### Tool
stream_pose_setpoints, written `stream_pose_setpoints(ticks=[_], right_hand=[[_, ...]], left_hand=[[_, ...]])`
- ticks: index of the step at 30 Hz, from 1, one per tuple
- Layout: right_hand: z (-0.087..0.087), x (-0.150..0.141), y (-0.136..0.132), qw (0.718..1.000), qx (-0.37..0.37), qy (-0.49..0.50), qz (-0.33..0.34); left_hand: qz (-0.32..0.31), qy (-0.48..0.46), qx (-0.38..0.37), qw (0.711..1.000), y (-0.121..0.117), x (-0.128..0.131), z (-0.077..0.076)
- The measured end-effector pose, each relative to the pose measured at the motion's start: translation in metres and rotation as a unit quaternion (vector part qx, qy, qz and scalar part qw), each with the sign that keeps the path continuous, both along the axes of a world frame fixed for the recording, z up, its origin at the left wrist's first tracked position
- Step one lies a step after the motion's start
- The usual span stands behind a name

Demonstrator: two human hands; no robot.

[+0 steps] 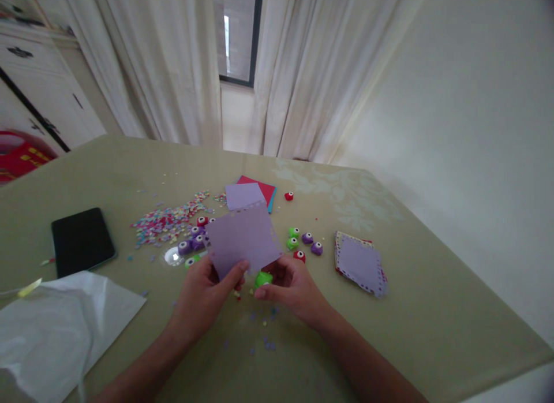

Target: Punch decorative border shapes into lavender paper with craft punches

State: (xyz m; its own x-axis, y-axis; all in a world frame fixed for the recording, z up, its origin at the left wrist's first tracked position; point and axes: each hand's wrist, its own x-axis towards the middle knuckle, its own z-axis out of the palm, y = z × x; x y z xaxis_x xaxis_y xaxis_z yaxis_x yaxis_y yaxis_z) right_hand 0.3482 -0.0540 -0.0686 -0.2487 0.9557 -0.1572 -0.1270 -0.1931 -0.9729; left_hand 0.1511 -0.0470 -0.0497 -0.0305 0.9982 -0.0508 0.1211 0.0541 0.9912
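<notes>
A square sheet of purple paper [242,238] is pinched along its lower left by my left hand [205,287]. Small cut-outs show along the sheet's edges. My right hand [298,284] grips a small green one-eyed craft punch [262,279] at the lower right edge of that sheet. Whether the paper sits inside the punch's slot I cannot tell. Behind my hands lie more one-eyed punches: purple ones [184,247] on the left, green ones [293,243] and a red one [299,256] on the right. Confetti bits [266,344] are scattered on the table below my hands.
A confetti heap [167,224] spreads at the left. Uncut purple paper [244,195] lies over red paper [265,189] at the back. Edge-punched sheets [359,261] are stacked at the right. A black tablet [82,241] and a white bag [56,334] occupy the left side.
</notes>
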Motion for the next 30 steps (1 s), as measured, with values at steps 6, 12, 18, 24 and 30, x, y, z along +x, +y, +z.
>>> stream_pose_setpoints(ticks=[6,12,18,24,30], right_hand=[[0.009,-0.008,0.002,0.995,0.034,0.083,0.032],[0.002,-0.005,0.0,0.999,-0.028,0.035,-0.029],[0.002,-0.009,-0.001,0.997,-0.043,0.061,-0.035],[0.005,-0.012,-0.001,0.997,-0.031,0.061,-0.034],[0.006,-0.01,-0.001,0.998,-0.025,0.043,-0.043]], left_hand=[[-0.037,0.013,-0.002,0.999,-0.001,0.001,-0.003],[-0.029,0.025,-0.005,0.999,0.0,0.0,0.0],[-0.036,0.041,-0.003,0.999,0.001,-0.001,0.003],[-0.036,0.037,0.001,0.999,0.002,-0.003,0.002],[-0.044,0.042,-0.001,0.998,0.001,-0.004,-0.002]])
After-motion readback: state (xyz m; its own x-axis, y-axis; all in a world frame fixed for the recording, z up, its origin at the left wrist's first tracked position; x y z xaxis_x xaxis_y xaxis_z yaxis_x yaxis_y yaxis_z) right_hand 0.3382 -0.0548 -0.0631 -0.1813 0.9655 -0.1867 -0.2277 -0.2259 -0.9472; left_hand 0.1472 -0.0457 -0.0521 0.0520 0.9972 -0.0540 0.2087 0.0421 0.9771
